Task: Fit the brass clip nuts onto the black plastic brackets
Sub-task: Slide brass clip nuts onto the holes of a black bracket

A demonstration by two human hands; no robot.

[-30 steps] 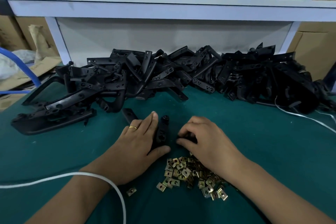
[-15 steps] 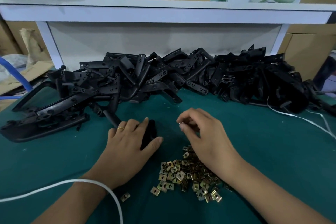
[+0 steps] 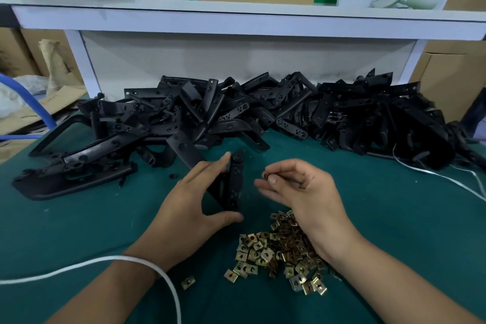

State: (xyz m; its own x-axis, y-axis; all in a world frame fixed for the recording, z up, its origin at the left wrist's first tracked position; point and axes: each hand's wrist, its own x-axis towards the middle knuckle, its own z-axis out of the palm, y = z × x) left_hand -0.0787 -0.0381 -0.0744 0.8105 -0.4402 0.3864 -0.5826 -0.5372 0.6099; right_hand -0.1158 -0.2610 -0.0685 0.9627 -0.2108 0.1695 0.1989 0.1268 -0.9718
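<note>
- Nearest you, the loose brass clip nuts (image 3: 280,252) lie heaped on the green bench (image 3: 394,218), under your right wrist.
- Your right hand (image 3: 299,192) pinches one clip nut (image 3: 266,176) in its fingers; a second ago it was down at the heap.
- Just to its left, your left hand (image 3: 194,202) grips the black bracket (image 3: 234,183), long axis pointing away from you, now lifted and tilted up.
- Beyond, the bracket pile (image 3: 263,113).

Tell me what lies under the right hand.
The right hand pinches one clip nut above the green mat. Under its wrist lies the loose pile of brass clip nuts; the part of the pile beneath the wrist is hidden.
</note>
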